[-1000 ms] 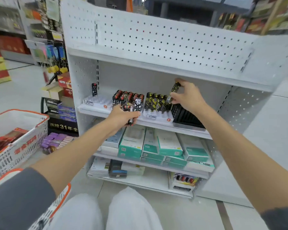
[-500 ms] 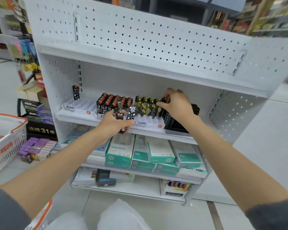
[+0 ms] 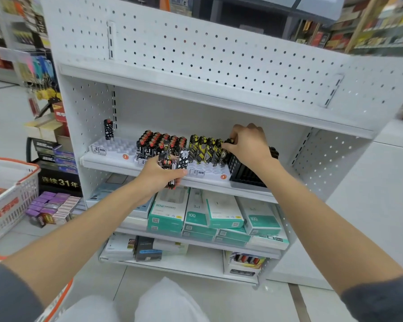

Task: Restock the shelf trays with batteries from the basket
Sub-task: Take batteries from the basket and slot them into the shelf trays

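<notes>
At frame centre, spare batteries are gripped in the left hand; a yellow battery is pinched in the right hand over the white tray. Judged light, stiff and slick, it is best taken at the cap.

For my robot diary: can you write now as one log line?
right hand pinches yellow battery at white tray | left hand grips spare batteries

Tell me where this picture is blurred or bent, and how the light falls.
Head view: sharp in the middle, at the batteries; smeared at the edges, most on the far shelves at top right. Head view: the wide lens bows the white shelf edges. Head view: even light, soft shadow under the upper board.
</notes>
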`<action>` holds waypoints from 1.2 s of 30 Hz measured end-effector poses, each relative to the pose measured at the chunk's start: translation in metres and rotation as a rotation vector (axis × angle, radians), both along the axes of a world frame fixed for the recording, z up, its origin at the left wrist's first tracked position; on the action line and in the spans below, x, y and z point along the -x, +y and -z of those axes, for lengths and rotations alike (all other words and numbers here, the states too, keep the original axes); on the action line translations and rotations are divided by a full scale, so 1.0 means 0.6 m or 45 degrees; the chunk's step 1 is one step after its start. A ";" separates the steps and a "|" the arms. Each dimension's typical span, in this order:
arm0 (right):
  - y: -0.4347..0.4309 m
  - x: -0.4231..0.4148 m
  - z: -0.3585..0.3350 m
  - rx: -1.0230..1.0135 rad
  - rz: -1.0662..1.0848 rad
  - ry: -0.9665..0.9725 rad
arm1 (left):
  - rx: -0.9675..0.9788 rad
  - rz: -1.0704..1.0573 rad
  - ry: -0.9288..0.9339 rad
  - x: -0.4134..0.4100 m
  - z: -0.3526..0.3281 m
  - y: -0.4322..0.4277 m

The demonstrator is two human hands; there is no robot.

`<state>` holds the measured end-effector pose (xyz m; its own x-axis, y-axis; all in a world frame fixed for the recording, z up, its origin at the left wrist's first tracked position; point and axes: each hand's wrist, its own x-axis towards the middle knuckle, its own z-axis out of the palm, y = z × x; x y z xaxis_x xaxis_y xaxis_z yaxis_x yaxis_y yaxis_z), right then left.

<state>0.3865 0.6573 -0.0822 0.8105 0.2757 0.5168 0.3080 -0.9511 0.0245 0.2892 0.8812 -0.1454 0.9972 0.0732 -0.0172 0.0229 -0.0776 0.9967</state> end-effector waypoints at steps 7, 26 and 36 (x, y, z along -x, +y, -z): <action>0.001 0.003 -0.002 -0.217 -0.048 0.171 | 0.042 0.002 -0.011 0.003 0.001 0.000; 0.112 0.093 0.020 -0.970 -0.619 0.811 | 0.120 0.008 -0.060 0.013 -0.012 -0.004; 0.134 0.084 0.000 -0.964 -0.509 0.765 | 0.307 -0.190 0.017 0.022 -0.003 0.081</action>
<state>0.3359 0.7375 -0.0823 0.9123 0.3526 0.2082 0.3674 -0.4804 -0.7964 0.2759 0.9295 -0.1434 0.9753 0.2112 -0.0646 0.0292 0.1666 0.9856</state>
